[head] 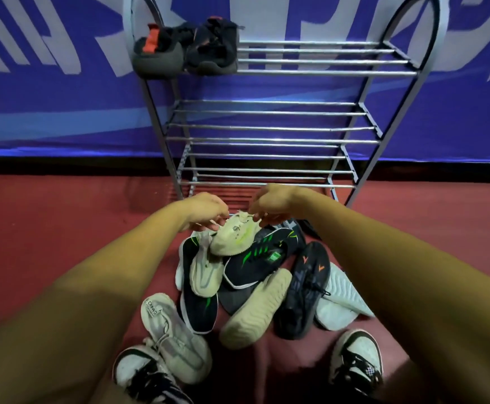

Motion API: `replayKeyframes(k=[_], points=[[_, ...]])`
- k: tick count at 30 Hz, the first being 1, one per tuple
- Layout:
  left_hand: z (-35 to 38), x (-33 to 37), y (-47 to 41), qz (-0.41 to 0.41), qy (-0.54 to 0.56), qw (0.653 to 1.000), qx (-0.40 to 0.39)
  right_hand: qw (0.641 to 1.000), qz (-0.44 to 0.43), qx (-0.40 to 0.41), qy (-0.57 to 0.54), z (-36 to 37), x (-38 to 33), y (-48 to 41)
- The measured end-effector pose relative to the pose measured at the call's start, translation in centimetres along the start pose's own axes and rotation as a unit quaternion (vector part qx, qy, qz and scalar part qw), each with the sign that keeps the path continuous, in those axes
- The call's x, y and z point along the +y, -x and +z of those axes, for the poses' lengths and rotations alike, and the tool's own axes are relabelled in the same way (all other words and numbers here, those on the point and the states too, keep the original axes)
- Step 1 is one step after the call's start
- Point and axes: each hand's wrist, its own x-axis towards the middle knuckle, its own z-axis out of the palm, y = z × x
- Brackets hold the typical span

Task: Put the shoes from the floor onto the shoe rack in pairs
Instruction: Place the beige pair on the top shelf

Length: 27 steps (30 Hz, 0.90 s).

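Note:
A heap of shoes lies on the red floor below me. On top is a cream shoe with a yellow-green stripe (233, 237). My left hand (205, 211) and my right hand (270, 205) both pinch its collar from either side. A second cream shoe (204, 272) lies just under it. Black shoes with green stripes (255, 263) and a dark shoe with orange marks (305, 290) fill the heap. The metal shoe rack (270, 113) stands behind, with a black and orange pair (185, 49) on the left of its top shelf.
A cream sole faces up (255, 310), and a white shoe (337, 301) lies at the heap's right. A pale grey sneaker (173, 336) sits near my left foot. My own black and white shoes (357, 360) are at the bottom. A blue banner (48, 97) backs the rack.

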Motion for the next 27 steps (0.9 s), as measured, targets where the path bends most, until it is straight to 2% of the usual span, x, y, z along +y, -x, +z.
replayKeyframes(k=[5, 9, 15, 23, 27], points=[[1.2, -2.7, -1.9, -0.031, -0.084, 0.994, -0.062, 0.997, 0.045, -0.007, -0.061, 3.6, 4.1, -3.5], [2.0, -4.6, -4.5, -0.031, -0.132, 0.989, -0.056, 0.996, 0.069, -0.039, -0.038, 6.8, 7.3, -6.4], [3.8, -8.1, -8.4, -0.036, -0.191, 0.975, -0.11, 0.99, 0.116, -0.055, -0.059, 8.5, 9.5, -9.5], [4.6, -8.5, -10.6, -0.066, -0.201, 0.963, -0.165, 0.988, 0.116, -0.049, -0.094, 10.5, 9.1, -12.2], [3.3, -7.3, -10.4, -0.051, -0.214, 0.966, -0.135, 0.996, 0.074, 0.005, -0.047, 10.1, 7.7, -11.9]])
